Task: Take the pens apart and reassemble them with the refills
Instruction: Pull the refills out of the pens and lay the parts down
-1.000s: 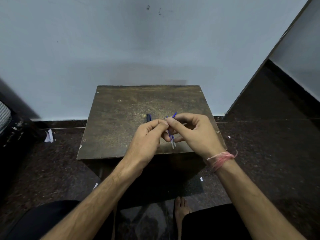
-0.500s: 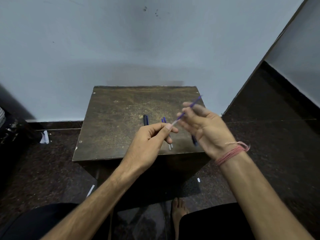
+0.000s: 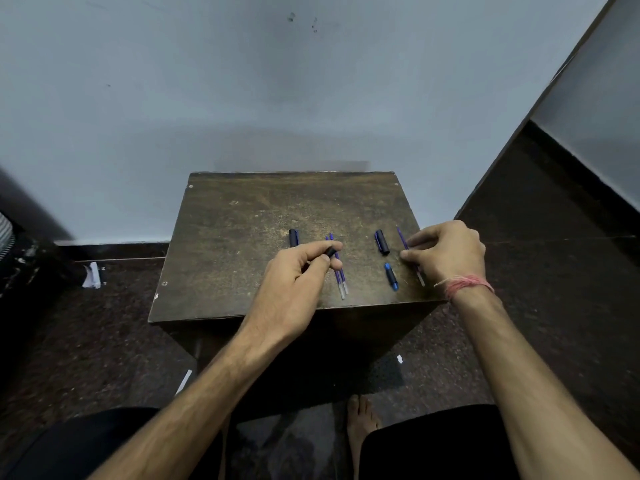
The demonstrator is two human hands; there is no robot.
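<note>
A small dark wooden table (image 3: 242, 237) carries the pen parts. My left hand (image 3: 298, 275) grips a black pen barrel (image 3: 330, 252) between thumb and fingers. Just right of it lie two blue refills (image 3: 341, 282) side by side. A black cap (image 3: 293, 238) lies beyond my left hand. Farther right sit another black cap (image 3: 382, 242) and a short blue pen piece (image 3: 391, 277). My right hand (image 3: 446, 251) pinches a blue refill (image 3: 402, 239) that lies low on the table near the right edge.
The table stands against a pale wall, on a dark speckled floor. Paper scraps (image 3: 91, 275) lie on the floor at left. My bare foot (image 3: 360, 420) is below the table's front edge. A dark-framed panel (image 3: 554, 133) rises at right.
My right hand has pulled the blue refill away from my left hand and brought it down to the table's right side. My left hand keeps the black barrel.
</note>
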